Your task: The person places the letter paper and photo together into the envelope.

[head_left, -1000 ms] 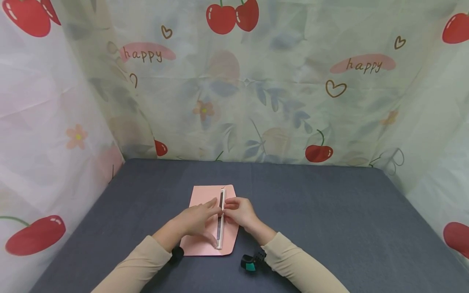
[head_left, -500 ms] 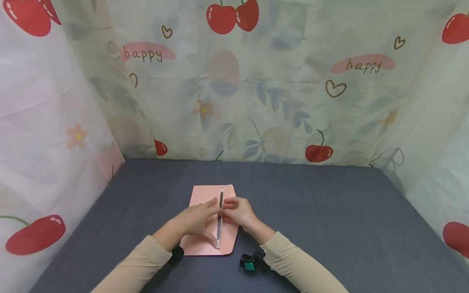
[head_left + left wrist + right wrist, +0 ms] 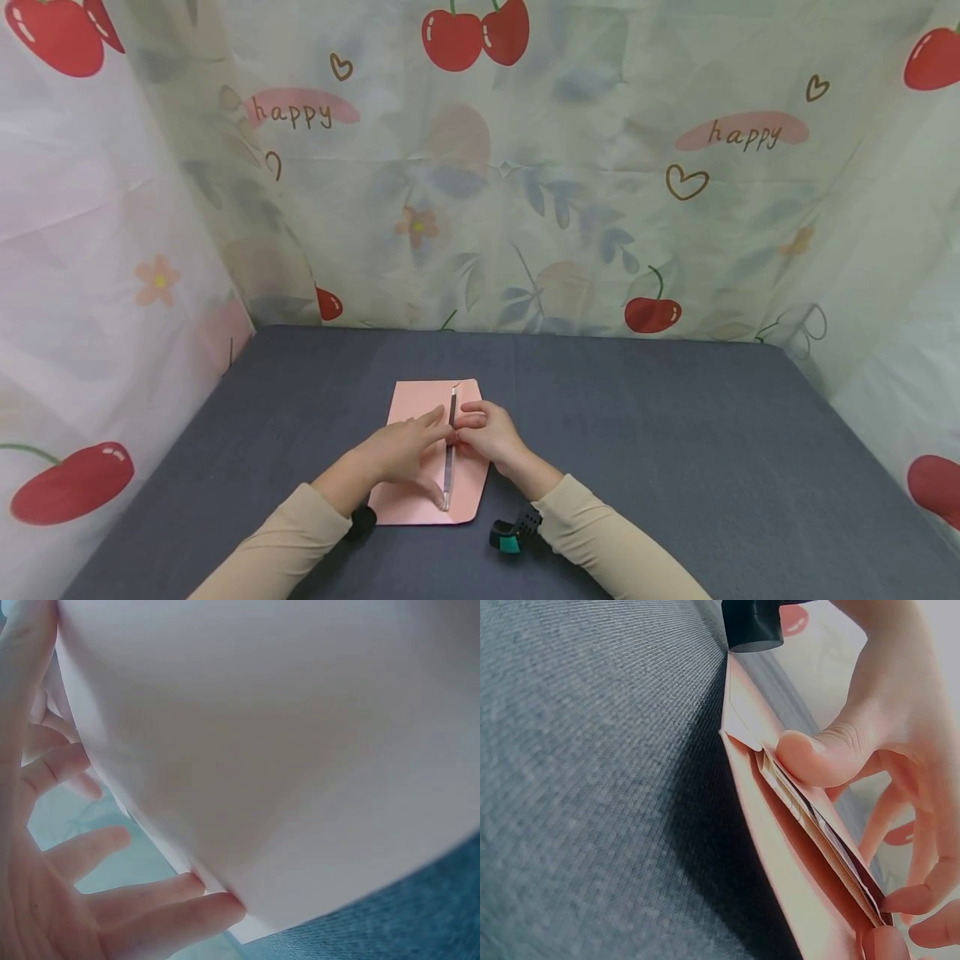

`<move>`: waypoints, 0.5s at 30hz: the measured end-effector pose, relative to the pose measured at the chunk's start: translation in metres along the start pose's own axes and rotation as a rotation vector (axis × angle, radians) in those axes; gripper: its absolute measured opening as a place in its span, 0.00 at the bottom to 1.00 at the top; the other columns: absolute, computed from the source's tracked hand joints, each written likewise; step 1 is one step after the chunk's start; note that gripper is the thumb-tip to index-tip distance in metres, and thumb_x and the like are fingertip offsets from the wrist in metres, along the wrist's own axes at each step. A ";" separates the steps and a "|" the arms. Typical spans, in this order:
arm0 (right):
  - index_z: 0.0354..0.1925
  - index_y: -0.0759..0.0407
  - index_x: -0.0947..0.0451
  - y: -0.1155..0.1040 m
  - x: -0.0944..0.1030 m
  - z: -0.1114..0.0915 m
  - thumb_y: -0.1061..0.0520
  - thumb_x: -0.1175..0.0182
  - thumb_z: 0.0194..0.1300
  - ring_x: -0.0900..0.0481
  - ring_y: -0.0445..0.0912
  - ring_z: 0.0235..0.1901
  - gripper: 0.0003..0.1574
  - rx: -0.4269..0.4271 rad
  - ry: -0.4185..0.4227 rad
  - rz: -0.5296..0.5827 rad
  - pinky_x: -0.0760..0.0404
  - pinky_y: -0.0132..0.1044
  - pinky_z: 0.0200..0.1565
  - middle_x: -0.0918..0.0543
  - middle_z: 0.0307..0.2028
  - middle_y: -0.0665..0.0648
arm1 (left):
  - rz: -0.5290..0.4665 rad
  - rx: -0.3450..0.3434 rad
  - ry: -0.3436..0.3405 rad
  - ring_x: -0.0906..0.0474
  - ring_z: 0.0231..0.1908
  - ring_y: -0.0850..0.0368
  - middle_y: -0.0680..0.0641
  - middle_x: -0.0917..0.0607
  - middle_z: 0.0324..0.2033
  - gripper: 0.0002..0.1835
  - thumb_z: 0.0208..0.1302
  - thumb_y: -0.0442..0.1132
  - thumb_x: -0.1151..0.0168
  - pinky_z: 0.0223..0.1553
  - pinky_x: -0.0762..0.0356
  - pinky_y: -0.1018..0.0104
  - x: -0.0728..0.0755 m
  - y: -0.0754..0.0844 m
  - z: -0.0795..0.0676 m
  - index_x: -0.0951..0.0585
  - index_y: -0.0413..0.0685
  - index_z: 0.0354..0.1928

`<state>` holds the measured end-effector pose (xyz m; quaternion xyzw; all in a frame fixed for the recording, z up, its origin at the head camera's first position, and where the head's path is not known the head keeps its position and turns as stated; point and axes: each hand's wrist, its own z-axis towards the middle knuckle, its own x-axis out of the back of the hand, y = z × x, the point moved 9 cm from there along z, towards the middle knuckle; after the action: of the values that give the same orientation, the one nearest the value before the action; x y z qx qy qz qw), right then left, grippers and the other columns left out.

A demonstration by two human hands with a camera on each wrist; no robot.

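A pink envelope (image 3: 427, 492) lies on the table, its long opening (image 3: 452, 457) gaping toward the right. Edges of a thin stack of cards or papers (image 3: 814, 821) show inside the opening in the right wrist view. My left hand (image 3: 401, 450) rests over the envelope with fingers spread, thumb by the near end of the opening and index finger near its middle. My right hand (image 3: 491, 435) has its thumb and fingertips at the middle of the opening, close to the left index finger. Whether it pinches the edge is hidden. In the left wrist view, the envelope (image 3: 247, 772) fills most of the picture.
A dark blue-grey cloth covers the table (image 3: 637, 450). Black wrist straps (image 3: 517, 532) sit at the sleeve cuffs. Behind the table hangs a curtain (image 3: 510, 208) printed with cherries, and it also lines both sides.
The white strip along the opening has narrowed, leaving mostly a dark slit. The right fingers have spread slightly at the opening. The left hand has stayed in place.
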<state>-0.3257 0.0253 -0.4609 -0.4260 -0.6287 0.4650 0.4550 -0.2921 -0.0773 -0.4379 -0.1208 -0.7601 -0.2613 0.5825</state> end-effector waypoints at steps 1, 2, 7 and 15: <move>0.56 0.71 0.34 0.000 0.000 0.000 0.72 0.44 0.56 0.16 0.45 0.35 0.28 -0.003 -0.002 0.007 0.17 0.36 0.34 0.18 0.45 0.70 | -0.001 0.001 0.001 0.37 0.65 0.34 0.41 0.45 0.72 0.54 0.31 0.69 0.30 0.59 0.35 0.41 0.000 0.000 0.000 0.34 0.57 0.65; 0.57 0.72 0.34 0.001 0.000 0.001 0.72 0.44 0.56 0.16 0.45 0.35 0.28 -0.007 -0.004 0.014 0.17 0.36 0.34 0.18 0.45 0.70 | -0.004 0.003 0.002 0.38 0.65 0.33 0.41 0.45 0.72 0.54 0.31 0.69 0.30 0.59 0.35 0.41 0.000 0.000 0.000 0.34 0.57 0.65; 0.57 0.72 0.36 0.003 -0.001 0.001 0.72 0.45 0.57 0.16 0.45 0.36 0.28 -0.027 -0.009 0.037 0.17 0.37 0.35 0.19 0.47 0.70 | -0.007 0.009 0.003 0.38 0.65 0.33 0.42 0.46 0.72 0.55 0.30 0.70 0.30 0.59 0.35 0.41 0.000 -0.002 0.001 0.34 0.57 0.65; 0.58 0.71 0.36 0.004 -0.002 0.002 0.71 0.44 0.58 0.18 0.43 0.35 0.28 -0.038 -0.008 0.045 0.17 0.37 0.36 0.19 0.47 0.69 | -0.004 0.005 0.013 0.36 0.63 0.33 0.42 0.46 0.72 0.54 0.30 0.70 0.30 0.58 0.34 0.41 0.001 -0.002 0.001 0.34 0.59 0.65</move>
<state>-0.3268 0.0236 -0.4654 -0.4467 -0.6295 0.4649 0.4336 -0.2940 -0.0790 -0.4376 -0.1162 -0.7570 -0.2616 0.5874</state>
